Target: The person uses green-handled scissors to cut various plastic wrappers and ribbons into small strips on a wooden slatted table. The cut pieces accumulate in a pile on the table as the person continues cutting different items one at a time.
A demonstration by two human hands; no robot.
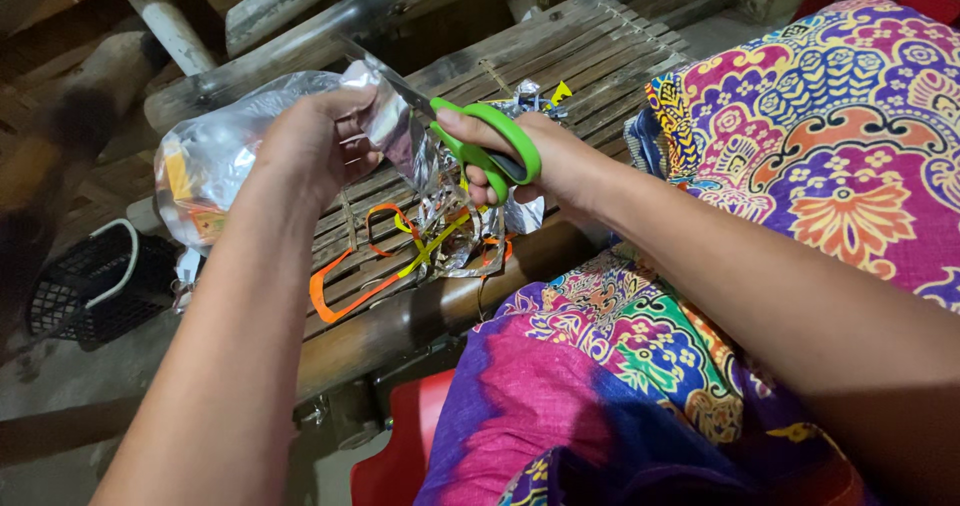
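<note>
My right hand (545, 156) grips green-handled scissors (490, 141), whose metal blades point up and left into a piece of silvery foil wrapper (400, 131). My left hand (315, 141) pinches that foil piece by its left side, holding it above a wooden slatted bench (590, 56). Under the hands lie cut strips (400, 256) of orange, yellow and silver wrapper on the slats.
A clear plastic bag (215, 161) stuffed with wrappers sits at the bench's left end. A black mesh basket (95, 286) stands on the floor below left. Bright patterned fabric (830, 136) covers my lap and the right side. A red plastic stool (405, 446) shows beneath.
</note>
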